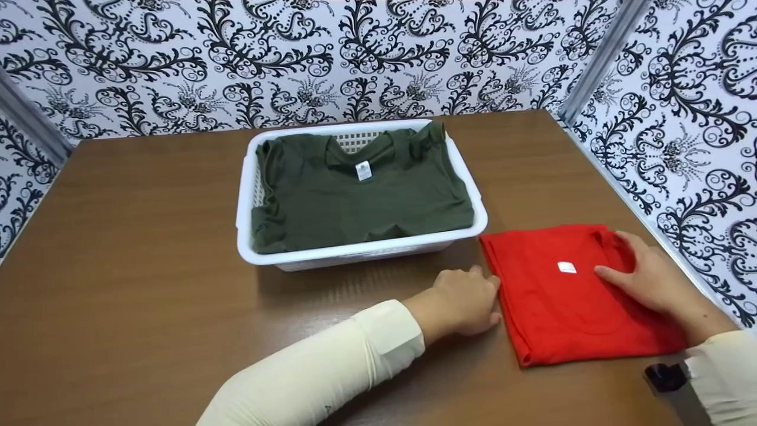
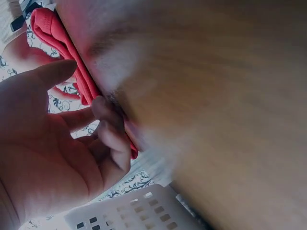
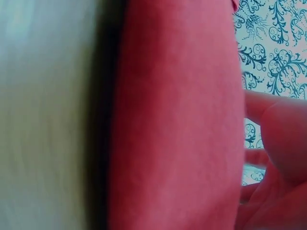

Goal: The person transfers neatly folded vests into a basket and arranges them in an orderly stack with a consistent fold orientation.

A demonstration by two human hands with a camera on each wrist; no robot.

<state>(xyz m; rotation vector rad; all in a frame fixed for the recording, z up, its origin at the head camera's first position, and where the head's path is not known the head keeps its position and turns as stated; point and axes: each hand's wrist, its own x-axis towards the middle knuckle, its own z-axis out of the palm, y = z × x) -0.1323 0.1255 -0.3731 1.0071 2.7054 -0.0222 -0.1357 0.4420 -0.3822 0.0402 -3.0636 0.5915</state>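
Observation:
A folded red shirt (image 1: 550,307) with a white label lies on the brown table, right of a white basket (image 1: 361,253). At its left edge is my left hand (image 1: 464,300), knuckles up; in the left wrist view this hand (image 2: 62,143) has bent fingers touching the edge and a thumb held apart. My right hand (image 1: 656,275) rests at the shirt's right side, thumb spread on top and fingers by the collar. The right wrist view shows the red cloth (image 3: 177,120) close up, partly hiding that hand (image 3: 283,148). Inside the basket lies a dark green shirt (image 1: 355,204).
Black-and-white patterned panels (image 1: 307,65) stand behind and beside the table (image 1: 130,254). A metal corner post (image 1: 603,59) rises at the back right. The right panel (image 1: 674,171) runs close beside my right hand.

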